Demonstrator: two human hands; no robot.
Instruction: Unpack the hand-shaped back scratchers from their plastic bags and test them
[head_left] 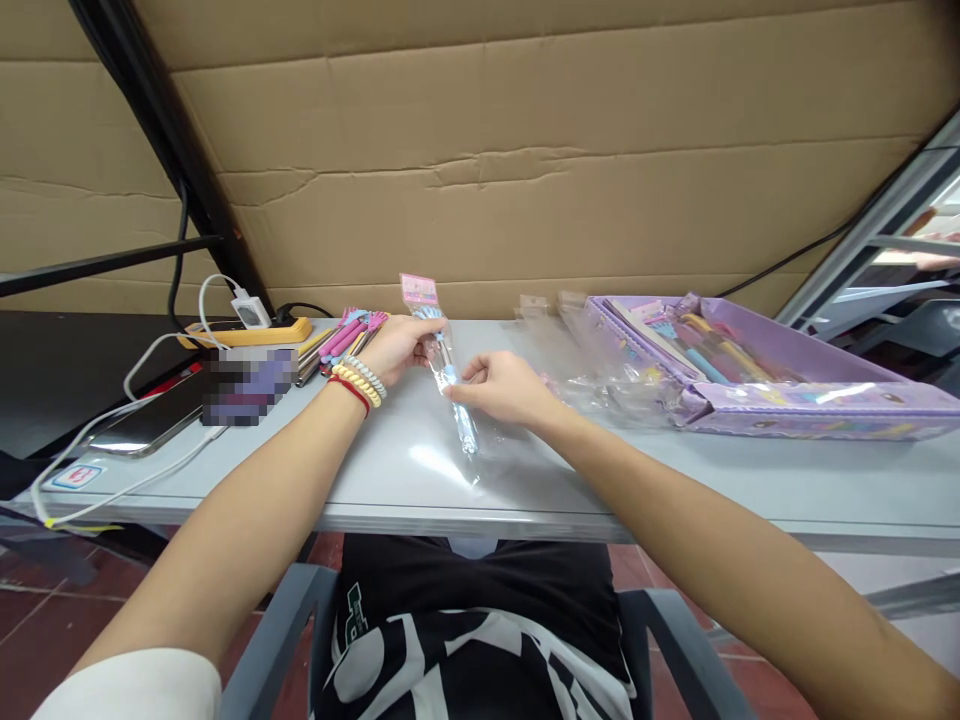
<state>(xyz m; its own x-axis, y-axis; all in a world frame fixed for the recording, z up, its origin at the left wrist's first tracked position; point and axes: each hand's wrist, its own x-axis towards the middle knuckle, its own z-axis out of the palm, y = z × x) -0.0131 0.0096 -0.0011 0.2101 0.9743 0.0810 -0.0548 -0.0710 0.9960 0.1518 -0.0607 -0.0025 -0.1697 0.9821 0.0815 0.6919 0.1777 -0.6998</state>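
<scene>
Left arm comes in long and low from the bottom left, and the left hand [401,348] is up front with its palm turned inward, some bracelets [358,382] stacked on the wrist. Right arm slants in from the other side, right hand [501,388] a bit nearer the body, knuckles up and fingers curled in.

What they've got is a skinny clear bag [466,432], shiny and kinda crinkly, with a pink header card [419,291] up top and a slim light-blue pen-like thing [445,358] inside. It's tilted, top leaning left, over the middle of the counter [397,450]. Can't tell if the bottom end actually touches down.

Left fingers are clamped on the bag just below the card; right thumb and fingertips pinch its right edge about midway, so the lower end pokes out past them toward the body. Loose pens [349,338] sit just beside the left wrist, and a purple box [817,412] is off to the right.
</scene>
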